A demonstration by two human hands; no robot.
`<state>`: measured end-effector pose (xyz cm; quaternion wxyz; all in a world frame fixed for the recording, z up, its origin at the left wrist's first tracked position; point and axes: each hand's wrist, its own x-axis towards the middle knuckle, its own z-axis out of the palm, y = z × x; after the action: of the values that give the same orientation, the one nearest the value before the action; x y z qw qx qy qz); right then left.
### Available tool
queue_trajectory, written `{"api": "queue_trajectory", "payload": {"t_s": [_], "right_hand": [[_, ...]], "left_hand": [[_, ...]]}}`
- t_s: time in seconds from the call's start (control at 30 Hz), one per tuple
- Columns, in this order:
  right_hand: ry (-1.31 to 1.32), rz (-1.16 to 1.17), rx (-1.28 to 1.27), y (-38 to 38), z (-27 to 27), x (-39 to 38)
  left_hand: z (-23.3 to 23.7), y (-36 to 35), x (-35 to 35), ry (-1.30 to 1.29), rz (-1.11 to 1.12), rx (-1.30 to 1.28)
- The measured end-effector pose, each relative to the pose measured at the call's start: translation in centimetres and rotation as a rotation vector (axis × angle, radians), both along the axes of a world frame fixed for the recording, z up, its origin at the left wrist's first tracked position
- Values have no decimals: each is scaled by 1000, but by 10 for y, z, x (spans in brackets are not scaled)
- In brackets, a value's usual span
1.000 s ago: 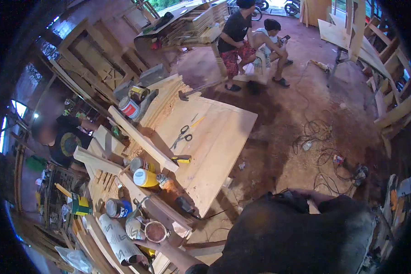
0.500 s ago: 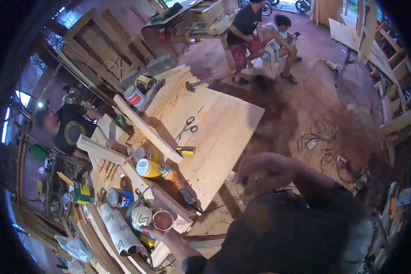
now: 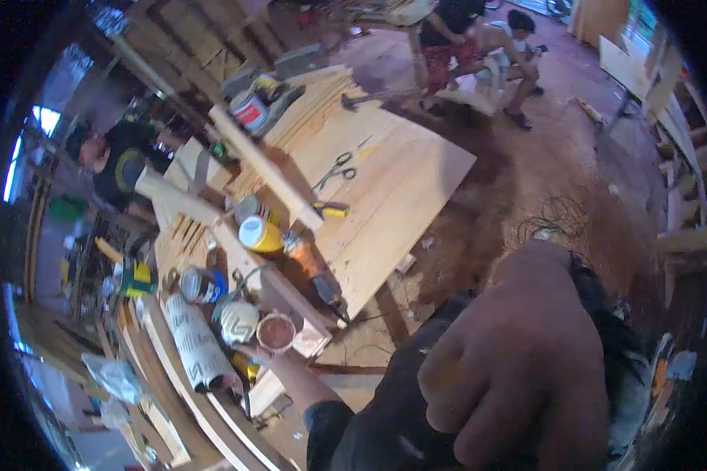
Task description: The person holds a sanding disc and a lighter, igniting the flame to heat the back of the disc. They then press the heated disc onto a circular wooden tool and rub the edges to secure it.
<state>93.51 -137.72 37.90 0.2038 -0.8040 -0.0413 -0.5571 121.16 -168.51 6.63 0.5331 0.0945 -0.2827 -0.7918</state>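
Observation:
At the lower left, my left hand point(image 3: 258, 355) is closed on a round piece with a brown face and pale rim point(image 3: 276, 334). Touching its left side is a cream round piece with a printed zigzag mark point(image 3: 239, 322). My right hand point(image 3: 518, 369) looms large before my body, its fingers curled down; their inner side is hidden. A printed roll of paper point(image 3: 199, 341) lies left of my left hand. Just beyond it, an orange power tool point(image 3: 310, 267) rests by a yellow bottle with a white cap point(image 3: 259, 234).
Scissors point(image 3: 338, 170), a yellow-handled tool point(image 3: 330, 209) and a hammer point(image 3: 361, 100) lie on the wooden board point(image 3: 408, 157). Cans, including a blue-labelled one point(image 3: 203, 284), stand at the left. Coiled cable point(image 3: 554, 220) lies on the floor. Other people are at the back and left.
My right hand has come down and nearer to the camera, its fingers now curled. The view has shifted a little. My left hand still holds the round piece.

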Motion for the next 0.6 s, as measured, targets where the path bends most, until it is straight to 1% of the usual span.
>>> {"api": "queue_trajectory", "payload": {"t_s": [0.03, 0.1, 0.13, 0.17, 0.2, 0.23, 0.27, 0.3, 0.33, 0.37, 0.4, 0.47, 0.53, 0.57, 0.6], "right_hand": [[47, -17, -27, -3, -1, 5], [85, -16, -43, -10, 6, 9], [169, 33, 69, -15, 19, 3], [256, 75, 179, -18, 26, 2], [265, 74, 186, -17, 24, 4], [193, -19, 199, -15, 18, 6], [117, -112, 209, -13, 11, 11], [129, -120, 213, -13, -4, 27], [-157, -336, 4, -11, -23, 51], [-446, -546, -210, -10, -34, 66], [-440, -557, -206, -6, -30, 62], [108, -600, 282, 0, -15, 41], [473, -813, 39, -14, -14, 35], [467, -891, 82, -18, -22, 38], [459, -969, 120, -21, -36, 41]], "left_hand": [[6, 5, -7, -81, 200, 205], [-12, -9, 0, 34, 118, 90], [-2, -4, -3, 118, 26, 83], [7, 2, -11, 266, -94, 8], [13, 5, -13, 199, -22, 17], [15, 5, -17, 138, 44, 24], [18, 6, -18, 151, 39, 28], [19, 6, -18, 179, -33, -15], [20, 7, -18, 204, -104, -59], [21, 7, -17, 208, -111, -52], [21, 7, -16, 197, -101, -77], [20, 8, -17, 192, -96, -90], [22, 13, -18, 262, -145, -50], [24, 14, -20, 318, -196, -16], [24, 14, -17, 260, -149, -69]]}}
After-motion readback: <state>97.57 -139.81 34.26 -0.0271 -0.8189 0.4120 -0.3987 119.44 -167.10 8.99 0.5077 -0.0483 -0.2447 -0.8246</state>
